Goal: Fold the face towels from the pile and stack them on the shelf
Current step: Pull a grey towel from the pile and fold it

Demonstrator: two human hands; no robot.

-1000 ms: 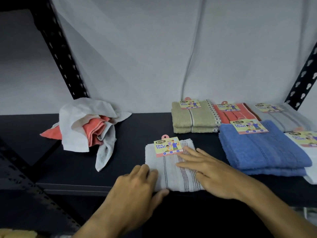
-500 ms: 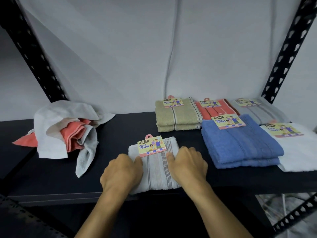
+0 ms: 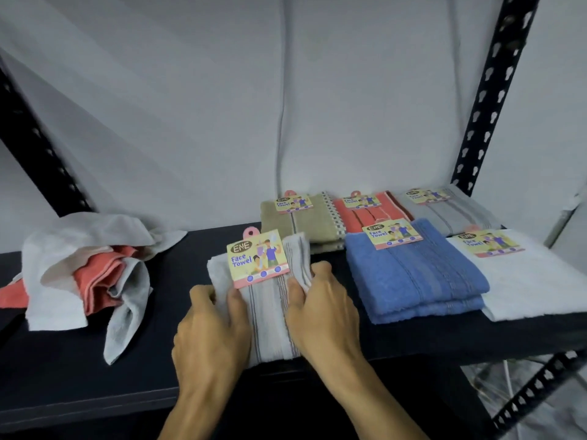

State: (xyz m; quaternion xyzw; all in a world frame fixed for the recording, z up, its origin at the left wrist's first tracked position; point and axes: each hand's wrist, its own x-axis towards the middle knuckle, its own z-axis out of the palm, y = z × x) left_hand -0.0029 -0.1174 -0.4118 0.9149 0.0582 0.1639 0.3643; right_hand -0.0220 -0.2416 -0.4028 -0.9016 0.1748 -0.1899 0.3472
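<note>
Folded grey striped towel gripped from both sides, near end at the front lip of the shelf.

Left hand and right hand both clamped around its side edges, far end lifting. Likely to slump open or slide off that lip if either grip loosens. Blue towel just right of it, olive towel close behind, loose pile well left; open shelf between pile and striped towel.

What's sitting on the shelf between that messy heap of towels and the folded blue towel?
In the head view, a folded grey striped face towel lies between the unfolded pile and the blue towel, gripped by the left hand and right hand.
</note>
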